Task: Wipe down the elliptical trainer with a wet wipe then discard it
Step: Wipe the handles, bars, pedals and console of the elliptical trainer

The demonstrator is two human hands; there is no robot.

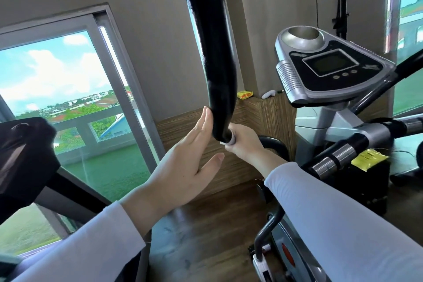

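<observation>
A dark wood-grain floor and grey-framed sliding window fill the frame's left. At centre, the elliptical trainer's glossy black foam handle is steadied by the flat, spread left hand. The white wet wipe is gripped at the handle's base by the closed right hand.

We are seeing bright daylight coming through a grey-framed sliding glass window, beige plaster walls, dark wooden plank floor, striped wood-veneer ledge

handlebar top cut off by upper edge, wet wipe mostly hidden in right hand
</observation>
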